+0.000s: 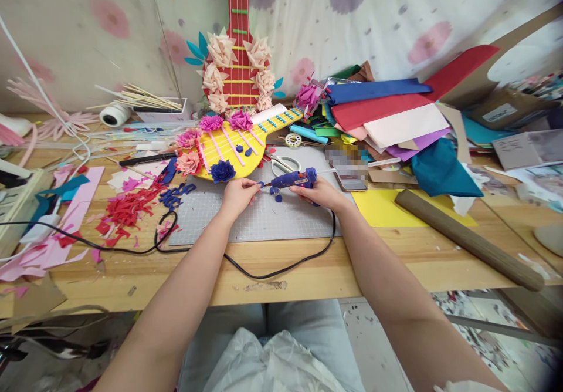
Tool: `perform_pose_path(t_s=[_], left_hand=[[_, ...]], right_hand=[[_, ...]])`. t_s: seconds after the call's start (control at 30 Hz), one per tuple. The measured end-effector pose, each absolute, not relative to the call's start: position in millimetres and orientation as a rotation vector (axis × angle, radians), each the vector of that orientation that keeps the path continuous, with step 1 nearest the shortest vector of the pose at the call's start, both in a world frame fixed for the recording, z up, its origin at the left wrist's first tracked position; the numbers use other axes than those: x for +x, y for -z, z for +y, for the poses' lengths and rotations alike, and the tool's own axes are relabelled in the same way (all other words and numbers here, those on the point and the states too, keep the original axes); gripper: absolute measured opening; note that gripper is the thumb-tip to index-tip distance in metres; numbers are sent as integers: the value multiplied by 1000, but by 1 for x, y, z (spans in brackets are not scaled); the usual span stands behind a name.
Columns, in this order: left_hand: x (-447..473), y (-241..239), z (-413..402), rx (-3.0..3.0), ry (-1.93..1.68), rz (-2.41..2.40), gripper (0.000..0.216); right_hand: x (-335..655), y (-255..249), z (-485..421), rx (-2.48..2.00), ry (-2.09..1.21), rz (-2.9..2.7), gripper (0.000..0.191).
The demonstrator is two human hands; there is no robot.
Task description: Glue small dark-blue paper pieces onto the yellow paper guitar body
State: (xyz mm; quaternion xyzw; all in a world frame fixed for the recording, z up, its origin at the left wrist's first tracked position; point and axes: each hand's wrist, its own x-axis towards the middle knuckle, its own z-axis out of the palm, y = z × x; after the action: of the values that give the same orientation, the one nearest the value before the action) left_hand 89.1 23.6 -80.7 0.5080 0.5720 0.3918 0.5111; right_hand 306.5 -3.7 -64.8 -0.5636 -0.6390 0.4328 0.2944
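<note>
My right hand (313,191) is wrapped round a blue hot glue gun (291,179), whose nozzle points left. Between the fingertips of my left hand (241,196) is a small blue paper petal (261,185), right at the nozzle. A few more blue petals (278,197) lie just below the gun on the grey cutting mat (206,219). Behind my hands rests a yellow paper guitar (233,160) with pink strips, two blue petals on its face and paper flowers round its edge. A dark blue paper flower (222,171) sits at its near edge.
Behind stands a red guitar (240,78) with cream flowers. White-handled scissors (285,164) and a phone (349,169) lie right of the yellow guitar. Red scraps (132,207) cover the left. A black cord (272,276) loops along the front; a brown roll (468,239) lies right.
</note>
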Motion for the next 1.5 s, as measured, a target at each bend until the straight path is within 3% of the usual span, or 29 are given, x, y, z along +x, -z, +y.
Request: perform_pose_path(t_s=[1.03,1.17,1.3,1.5], left_hand=[[87,81,24,1208,-928,1341,11],[89,78,22,1153,-949,1341,10],[90,78,22,1124,-983,1319,9],[89,86,21,1196,-1022,1263,9]], right_hand=[[322,61,-3,-1510,-1177,-1672,43],[334,62,5,-1494,-949,-1447,42],[338,74,23,-1764,-633,-1165,43],[330,82,35,-2082,-404,-1282,45]])
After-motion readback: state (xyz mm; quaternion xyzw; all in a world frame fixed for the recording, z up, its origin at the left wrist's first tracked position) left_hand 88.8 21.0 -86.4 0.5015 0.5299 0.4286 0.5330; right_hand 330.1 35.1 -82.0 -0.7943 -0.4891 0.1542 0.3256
